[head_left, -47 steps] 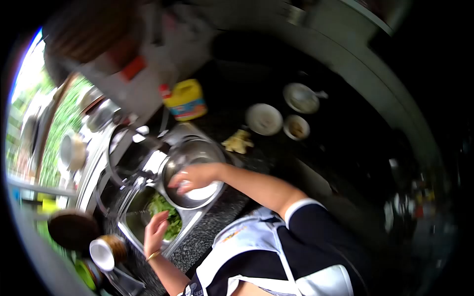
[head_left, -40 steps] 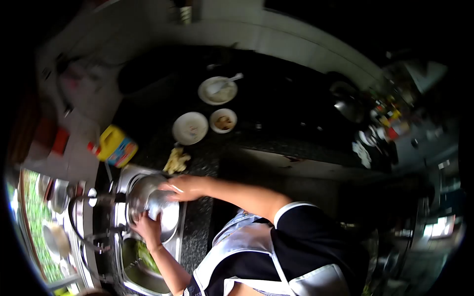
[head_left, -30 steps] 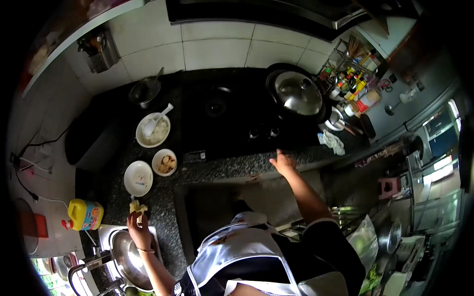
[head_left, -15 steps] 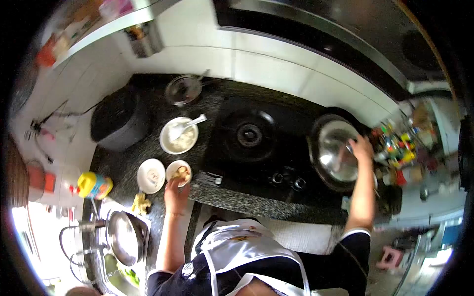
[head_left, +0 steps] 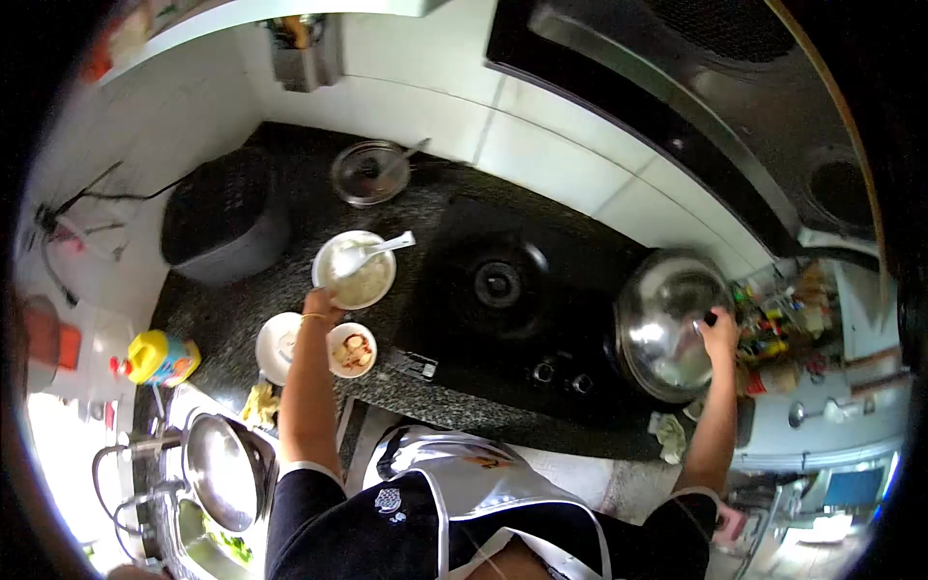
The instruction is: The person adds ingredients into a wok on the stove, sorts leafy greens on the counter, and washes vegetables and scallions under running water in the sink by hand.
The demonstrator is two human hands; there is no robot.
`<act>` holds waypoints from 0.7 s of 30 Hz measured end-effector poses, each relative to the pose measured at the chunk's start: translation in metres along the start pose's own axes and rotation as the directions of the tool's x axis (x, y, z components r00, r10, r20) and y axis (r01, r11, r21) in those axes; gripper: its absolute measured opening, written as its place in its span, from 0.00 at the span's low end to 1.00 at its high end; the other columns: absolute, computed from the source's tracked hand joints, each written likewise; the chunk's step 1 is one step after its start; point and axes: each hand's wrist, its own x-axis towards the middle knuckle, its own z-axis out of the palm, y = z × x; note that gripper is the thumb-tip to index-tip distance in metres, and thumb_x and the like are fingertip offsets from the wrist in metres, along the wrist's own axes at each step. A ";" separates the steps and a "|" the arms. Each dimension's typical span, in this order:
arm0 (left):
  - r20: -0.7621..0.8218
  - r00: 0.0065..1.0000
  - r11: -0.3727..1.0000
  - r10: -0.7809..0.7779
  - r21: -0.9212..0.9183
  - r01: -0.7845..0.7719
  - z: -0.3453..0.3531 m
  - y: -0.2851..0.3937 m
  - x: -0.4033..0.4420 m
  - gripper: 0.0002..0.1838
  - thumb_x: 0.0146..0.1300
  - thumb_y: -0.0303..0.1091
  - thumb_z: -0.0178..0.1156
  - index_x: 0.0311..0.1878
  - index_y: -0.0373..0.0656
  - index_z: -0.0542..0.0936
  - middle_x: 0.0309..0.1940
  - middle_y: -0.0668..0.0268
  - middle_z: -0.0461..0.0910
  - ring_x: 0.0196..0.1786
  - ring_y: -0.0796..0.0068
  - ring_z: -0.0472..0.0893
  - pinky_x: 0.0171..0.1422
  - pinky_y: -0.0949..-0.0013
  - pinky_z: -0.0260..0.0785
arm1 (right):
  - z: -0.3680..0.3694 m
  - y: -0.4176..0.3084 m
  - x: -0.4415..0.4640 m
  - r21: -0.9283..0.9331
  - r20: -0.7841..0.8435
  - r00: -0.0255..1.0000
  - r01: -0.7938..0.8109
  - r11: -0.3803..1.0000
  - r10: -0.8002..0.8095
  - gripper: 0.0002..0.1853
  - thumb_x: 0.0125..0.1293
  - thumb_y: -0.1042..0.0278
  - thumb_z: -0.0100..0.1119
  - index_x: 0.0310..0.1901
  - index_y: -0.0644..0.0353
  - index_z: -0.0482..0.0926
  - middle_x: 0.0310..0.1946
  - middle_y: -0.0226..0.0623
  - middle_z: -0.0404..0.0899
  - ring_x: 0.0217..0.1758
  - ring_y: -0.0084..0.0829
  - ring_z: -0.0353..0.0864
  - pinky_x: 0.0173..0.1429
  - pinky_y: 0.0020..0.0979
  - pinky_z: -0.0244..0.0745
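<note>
Right hand: I have it clasped on the dark knob of a domed metal lid, which sits at the right end of the black hob; I can't tell from my end whether its edge is raised. Left hand: I have its fingers at the near rim of a white bowl left of the hob, but I can't tell whether they grip it. A white spoon lies across that bowl, above pale contents. Just nearer me on the tabletop is a smaller bowl with pale and reddish pieces, and beside it another white bowl, partly behind my left forearm. Further left I see a yellow crumpled item, a yellow jug, and a metal basin at the sink. Near the lid lies a pale cloth.
</note>
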 end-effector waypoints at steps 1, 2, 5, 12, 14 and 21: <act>0.037 0.998 0.999 -0.045 -0.015 0.045 -0.009 -0.008 0.019 0.18 0.55 0.29 0.51 0.49 0.32 0.70 0.37 0.48 0.76 0.38 0.50 0.78 0.39 0.52 0.74 | -0.022 -0.019 -0.013 -0.031 -0.009 0.999 -0.046 0.998 0.046 0.24 0.50 0.62 0.65 0.48 0.63 0.73 0.44 0.50 0.75 0.48 0.47 0.75 0.52 0.40 0.70; 0.074 0.993 0.995 -0.090 -0.026 0.092 -0.017 -0.015 0.038 0.19 0.55 0.28 0.50 0.50 0.32 0.68 0.39 0.48 0.75 0.39 0.49 0.77 0.38 0.50 0.74 | -0.026 -0.012 -0.015 -0.002 -0.061 0.997 -0.040 0.999 0.040 0.24 0.50 0.62 0.65 0.48 0.63 0.73 0.44 0.49 0.75 0.47 0.48 0.74 0.51 0.40 0.69; 0.157 0.966 0.955 -0.208 -0.183 0.235 -0.015 -0.018 0.045 0.22 0.52 0.25 0.45 0.54 0.34 0.64 0.49 0.45 0.68 0.44 0.47 0.75 0.42 0.47 0.74 | -0.049 -0.012 -0.033 -0.046 -0.219 0.976 -0.011 0.999 0.001 0.23 0.50 0.62 0.65 0.46 0.60 0.71 0.45 0.44 0.71 0.46 0.47 0.73 0.48 0.40 0.70; 0.155 0.973 0.934 -0.169 -0.290 0.208 -0.010 -0.017 0.034 0.30 0.45 0.20 0.42 0.58 0.36 0.60 0.51 0.47 0.65 0.49 0.46 0.72 0.44 0.47 0.75 | -0.061 -0.004 -0.062 -0.116 -0.468 0.872 0.102 0.988 -0.145 0.23 0.46 0.65 0.67 0.44 0.58 0.69 0.43 0.47 0.68 0.42 0.50 0.73 0.43 0.43 0.71; 0.196 0.969 0.940 -0.150 -0.274 0.201 -0.009 -0.011 0.022 0.30 0.45 0.19 0.41 0.57 0.37 0.60 0.51 0.46 0.65 0.51 0.45 0.71 0.47 0.47 0.74 | -0.069 -0.007 -0.073 -0.129 -0.481 0.857 0.140 0.982 -0.186 0.22 0.46 0.66 0.67 0.43 0.59 0.69 0.42 0.47 0.68 0.41 0.50 0.72 0.42 0.42 0.70; 0.260 0.965 0.973 0.011 -0.225 0.049 -0.014 0.011 -0.034 0.22 0.48 0.23 0.46 0.51 0.35 0.65 0.45 0.49 0.72 0.43 0.48 0.76 0.43 0.48 0.76 | -0.079 -0.014 -0.096 -0.240 -0.436 0.858 0.181 0.954 -0.272 0.24 0.47 0.69 0.66 0.44 0.59 0.65 0.40 0.47 0.65 0.41 0.50 0.72 0.42 0.42 0.72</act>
